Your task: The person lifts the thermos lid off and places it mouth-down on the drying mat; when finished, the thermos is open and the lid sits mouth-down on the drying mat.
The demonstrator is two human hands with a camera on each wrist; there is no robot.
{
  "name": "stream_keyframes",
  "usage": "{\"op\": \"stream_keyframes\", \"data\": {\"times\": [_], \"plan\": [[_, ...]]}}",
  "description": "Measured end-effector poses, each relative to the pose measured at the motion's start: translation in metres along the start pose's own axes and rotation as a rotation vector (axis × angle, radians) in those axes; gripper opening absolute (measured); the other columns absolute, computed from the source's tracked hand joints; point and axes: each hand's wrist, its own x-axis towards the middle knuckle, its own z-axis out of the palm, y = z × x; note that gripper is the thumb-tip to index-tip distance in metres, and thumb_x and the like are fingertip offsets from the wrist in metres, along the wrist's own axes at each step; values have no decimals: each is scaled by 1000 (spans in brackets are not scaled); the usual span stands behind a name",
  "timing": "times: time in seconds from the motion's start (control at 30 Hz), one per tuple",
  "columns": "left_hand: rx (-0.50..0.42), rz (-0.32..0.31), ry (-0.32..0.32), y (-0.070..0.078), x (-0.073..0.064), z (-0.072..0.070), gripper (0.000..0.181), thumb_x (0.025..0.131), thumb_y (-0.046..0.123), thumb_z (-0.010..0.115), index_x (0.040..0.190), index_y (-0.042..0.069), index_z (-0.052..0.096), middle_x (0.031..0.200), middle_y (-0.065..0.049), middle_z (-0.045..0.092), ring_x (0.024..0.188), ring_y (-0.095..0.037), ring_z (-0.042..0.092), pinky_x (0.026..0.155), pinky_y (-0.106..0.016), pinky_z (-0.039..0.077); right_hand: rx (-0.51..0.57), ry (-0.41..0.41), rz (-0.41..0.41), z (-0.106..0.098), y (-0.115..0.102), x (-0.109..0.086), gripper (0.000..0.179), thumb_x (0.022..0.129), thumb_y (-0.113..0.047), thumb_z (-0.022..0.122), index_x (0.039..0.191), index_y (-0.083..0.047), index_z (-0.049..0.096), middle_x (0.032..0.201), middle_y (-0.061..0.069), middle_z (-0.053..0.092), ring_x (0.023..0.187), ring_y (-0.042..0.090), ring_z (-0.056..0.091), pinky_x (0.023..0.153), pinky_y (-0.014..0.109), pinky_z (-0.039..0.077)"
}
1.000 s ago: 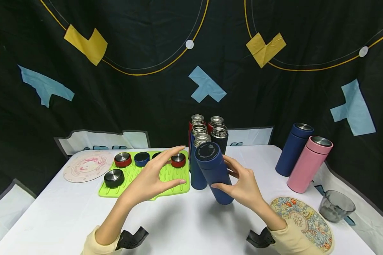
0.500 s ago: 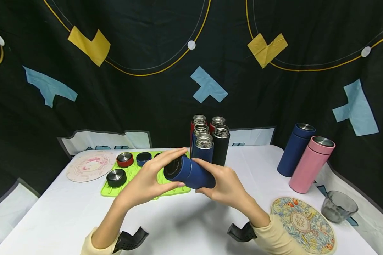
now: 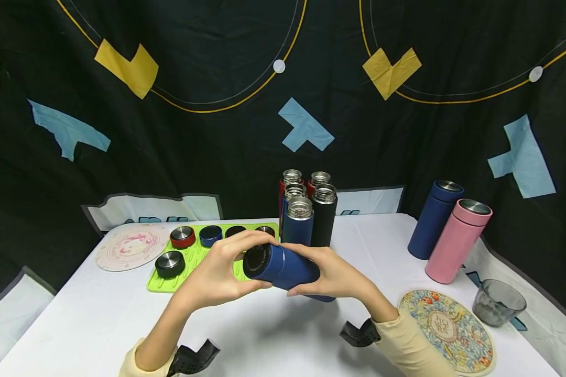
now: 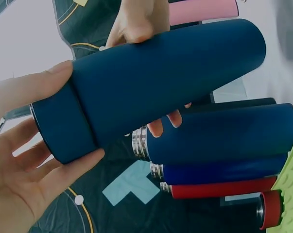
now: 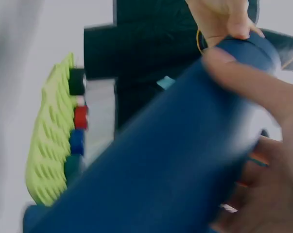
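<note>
A dark blue thermos bottle point(image 3: 290, 267) is held in the air over the table, tipped so its capped end points left and toward me. My right hand point(image 3: 337, 269) grips its body, thumb below and fingers over the top. At the capped end, the thumb and fingers of my left hand point(image 3: 221, 272) are round the blue lid point(image 4: 63, 124), which sits on the bottle. In the right wrist view the bottle body point(image 5: 151, 160) fills much of the picture, blurred. Behind it stand several lidless bottles, including a blue one point(image 3: 298, 230) and a black one point(image 3: 325, 220).
On the left a green ribbed mat point(image 3: 193, 264) bears several lids, such as a black one point(image 3: 170, 263). A pink round mat point(image 3: 132, 247) lies beyond it. Capped blue point(image 3: 434, 222) and pink point(image 3: 457, 243) bottles, a glass cup point(image 3: 498, 302) and a floral mat point(image 3: 448, 332) are at right.
My right hand has moved left and tipped the bottle from nearly upright toward my left hand. The left hand, apart from it a second ago, now holds its lid.
</note>
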Motion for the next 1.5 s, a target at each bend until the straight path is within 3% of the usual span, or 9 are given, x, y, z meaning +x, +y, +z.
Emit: {"op": "stream_keyframes", "data": {"times": [0.13,0.43,0.63,0.73,0.87,1.0,1.1,1.33,1.5], "plan": [[-14,13,-3,1,1,-1,67,68,21,90,127,21,60,125,4,58,114,-18,55,82,-31,55,66,23,3,1,3,1,77,71,-30,87,138,-12,52,124,4,63,104,16,63,86,34,54],[2,75,35,1,2,-7,66,65,30,91,123,18,64,120,4,64,108,-16,59,77,-29,56,-93,139,-74,-2,-16,-5,78,67,-36,89,135,-14,57,120,-1,66,96,12,65,77,28,56],[48,-71,124,3,2,0,68,65,37,90,124,18,62,120,3,63,101,-17,62,72,-25,57,-320,266,-125,-2,-26,-8,81,63,-38,91,134,-16,58,118,3,67,96,14,66,76,31,56],[59,-125,132,4,3,3,69,67,42,87,126,18,60,122,3,62,103,-17,61,76,-26,56,-396,299,-129,-2,-27,-8,82,63,-37,91,134,-16,57,119,5,66,96,17,67,75,33,57],[49,-96,50,3,3,2,70,69,40,86,130,21,57,128,6,58,112,-16,56,86,-30,54,-392,268,-106,-6,-27,-9,82,62,-37,91,134,-18,57,119,4,66,97,17,66,76,34,56],[17,-24,-57,3,1,-2,73,68,26,89,133,25,55,133,7,54,119,-16,52,91,-37,52,-294,184,-68,-12,-27,-12,80,63,-38,91,135,-20,58,118,1,66,97,13,65,78,32,56],[-4,20,-83,4,1,-4,72,69,20,89,133,24,56,135,6,54,123,-17,50,93,-42,51,-207,130,-46,-17,-28,-13,80,66,-42,88,136,-20,57,118,-1,66,96,11,65,79,31,56],[-47,83,-34,8,1,-4,67,70,17,88,130,18,59,132,2,56,120,-19,52,88,-37,54,-190,148,-67,-19,-34,-14,80,66,-40,89,136,-19,56,121,-2,65,98,12,64,81,32,56],[-32,2,53,9,1,-1,68,69,27,89,130,19,58,128,3,58,112,-18,56,80,-28,56,-337,238,-113,-16,-40,-15,82,63,-36,91,135,-19,57,121,1,65,101,14,65,80,35,56]]}}
